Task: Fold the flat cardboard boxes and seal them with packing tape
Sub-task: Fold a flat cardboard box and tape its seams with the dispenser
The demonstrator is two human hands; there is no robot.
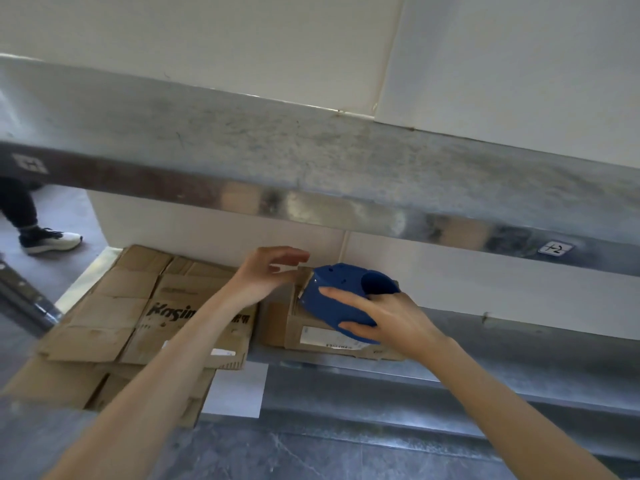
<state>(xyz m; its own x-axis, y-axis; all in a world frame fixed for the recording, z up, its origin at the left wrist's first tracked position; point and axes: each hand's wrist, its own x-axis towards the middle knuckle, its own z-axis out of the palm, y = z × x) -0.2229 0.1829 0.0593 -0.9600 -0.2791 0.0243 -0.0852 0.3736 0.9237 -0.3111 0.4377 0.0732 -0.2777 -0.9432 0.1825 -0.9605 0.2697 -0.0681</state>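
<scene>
Taping a folded box on the shelf.
My right grip clasps the blue dispenser against the box, which stands on the metal shelf beside the flat boxes. My left grip rests loose-fingered at its top edge, perhaps pinning the tape end. Next, I judge, comes a steady pull along the seam. A white wall is behind, and someone's shoe is on the floor, left.

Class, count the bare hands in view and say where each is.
2. The left hand reaches to the small box at its far corner; the right hand grips the blue tape dispenser above that box.
</scene>
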